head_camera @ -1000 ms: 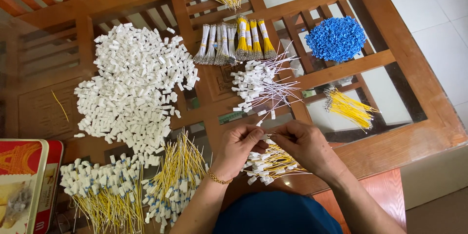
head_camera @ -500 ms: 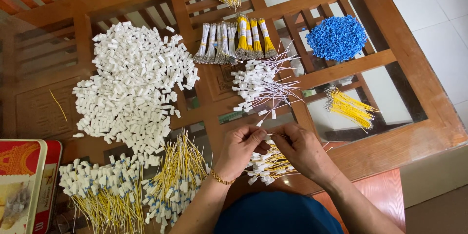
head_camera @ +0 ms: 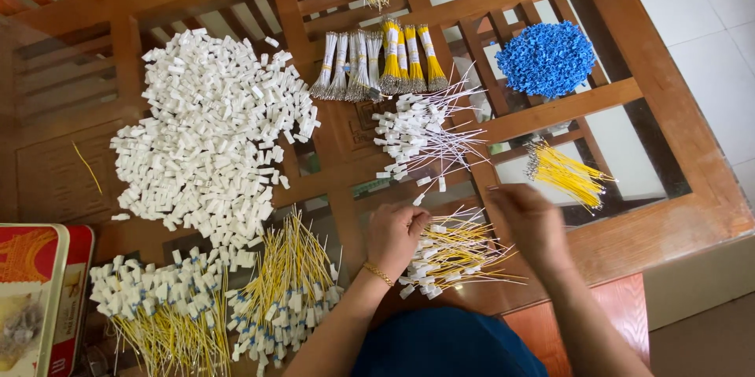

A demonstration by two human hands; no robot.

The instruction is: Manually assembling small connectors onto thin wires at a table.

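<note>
Wired connectors between two hands on a glass-topped wooden table (head_camera: 629, 235)

The bundle of yellow wires with white plastic connectors (head_camera: 452, 255) lies between left hand (head_camera: 397, 237) and right hand (head_camera: 533, 224); the heap of loose white connectors (head_camera: 208, 129) lies beyond, leftward.

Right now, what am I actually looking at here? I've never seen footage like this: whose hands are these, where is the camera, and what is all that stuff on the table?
There is no machine: the view comes from one camera worn on a person's head, looking straight down at their own two bare hands over a wooden table with glass panels.

The left hand, with a gold bracelet, rests on a small bundle of yellow wires with white plugs. What it grips, if anything, is unclear. The right hand is blurred just beside that bundle.

Around them lie a big heap of white plastic plugs, a pile of blue pieces, tied bunches of white and yellow wires, loose yellow wires, and finished bundles at the near left. A red tin sits at the left edge.
</note>
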